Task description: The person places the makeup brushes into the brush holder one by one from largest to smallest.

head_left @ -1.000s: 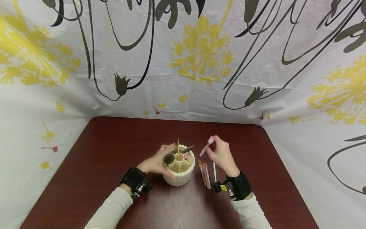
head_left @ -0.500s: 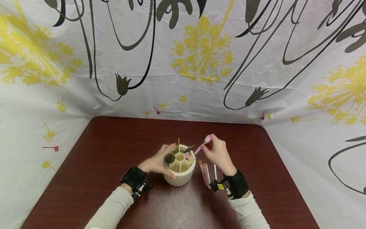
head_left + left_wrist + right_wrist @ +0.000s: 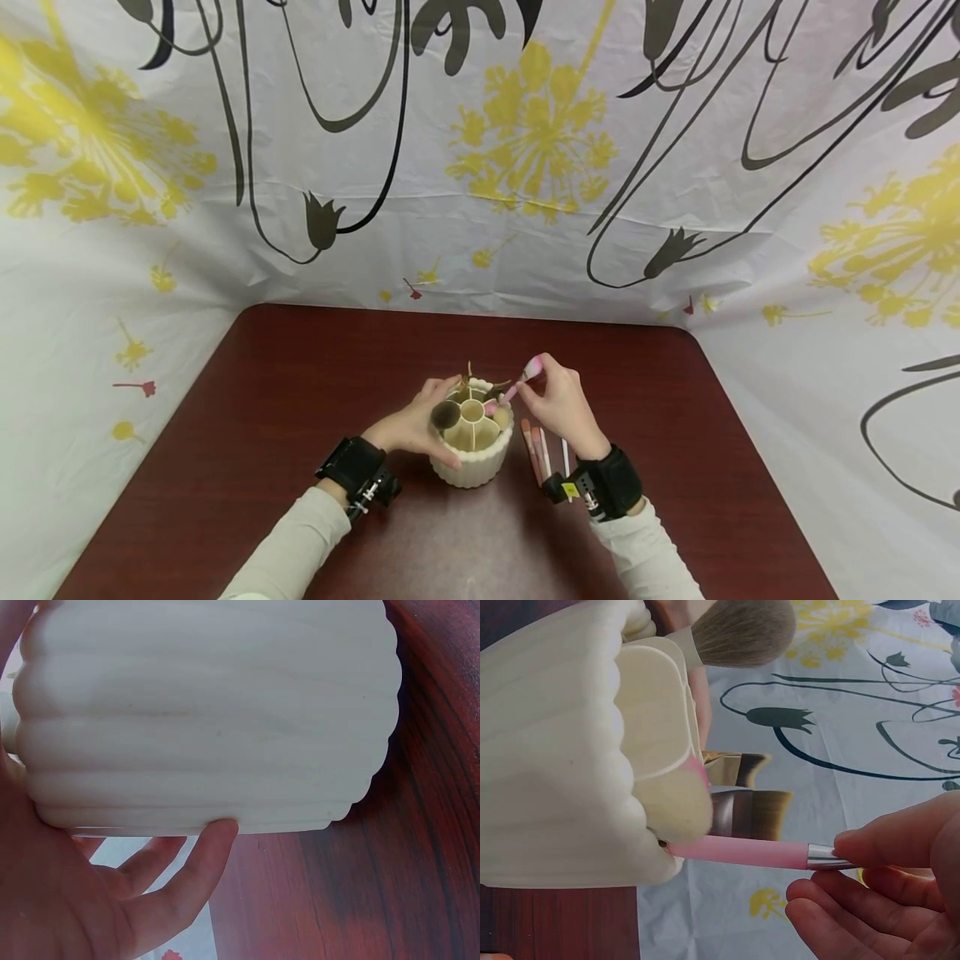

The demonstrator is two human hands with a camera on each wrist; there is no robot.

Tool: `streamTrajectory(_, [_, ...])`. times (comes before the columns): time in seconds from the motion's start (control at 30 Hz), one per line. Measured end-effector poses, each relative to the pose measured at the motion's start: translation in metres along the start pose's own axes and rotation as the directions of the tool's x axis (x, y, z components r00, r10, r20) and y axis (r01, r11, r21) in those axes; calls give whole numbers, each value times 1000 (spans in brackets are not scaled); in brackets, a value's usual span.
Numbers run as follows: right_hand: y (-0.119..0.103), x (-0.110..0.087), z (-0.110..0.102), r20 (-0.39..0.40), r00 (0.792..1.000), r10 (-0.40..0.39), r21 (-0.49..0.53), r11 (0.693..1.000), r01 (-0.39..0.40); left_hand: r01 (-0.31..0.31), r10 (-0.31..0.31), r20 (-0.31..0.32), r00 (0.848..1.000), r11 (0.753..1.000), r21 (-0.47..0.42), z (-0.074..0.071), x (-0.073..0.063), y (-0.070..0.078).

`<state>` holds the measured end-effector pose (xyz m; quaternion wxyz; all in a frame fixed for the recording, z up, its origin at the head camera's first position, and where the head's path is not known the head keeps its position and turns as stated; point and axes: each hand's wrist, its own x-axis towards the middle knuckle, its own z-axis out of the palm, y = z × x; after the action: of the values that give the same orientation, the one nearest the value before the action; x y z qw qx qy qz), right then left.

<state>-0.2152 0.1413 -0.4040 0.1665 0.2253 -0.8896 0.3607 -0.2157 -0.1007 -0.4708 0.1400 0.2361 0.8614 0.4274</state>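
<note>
A cream, scallop-edged makeup brush holder [image 3: 468, 473] with inner compartments stands upright on the table. My left hand [image 3: 408, 427] grips its left side, with fingers and thumb spread around the wall. My right hand [image 3: 562, 410] pinches a pink makeup brush [image 3: 742, 853] by its silver collar, bristles pointing up and away. The handle's lower end is at the holder's right rim, and its tip is hidden there. In the holder stand a large dark fluffy brush [image 3: 742, 634], a pale-tipped brush [image 3: 676, 810] and a flat brown brush [image 3: 769, 814].
Several slim brushes [image 3: 531, 454] lie side by side on the dark red table [image 3: 337, 358], just right of the holder. A white stick [image 3: 566, 457] lies beside them, partly hidden by my right wrist camera. A patterned cloth [image 3: 375, 275] hangs behind the table.
My right hand has moved left with the pink brush, bringing its handle end from beside the holder to its rim. My left hand has stayed on the holder.
</note>
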Motion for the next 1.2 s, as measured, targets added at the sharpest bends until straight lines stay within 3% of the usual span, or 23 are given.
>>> streamTrajectory(0.57, [-1,-5,7,92,995,50,52,997,-55,-12,12,2,1000,1000,-10,0,1,-1])
streamTrajectory(0.87, [1,-7,14,88,995,41,69,996,-47,-1,1,-3,1000,1000,-8,1,1,0])
streamTrajectory(1.2, [-1,-7,14,108,993,50,69,996,-58,-60,60,-30,998,998,2,1,-1,-1])
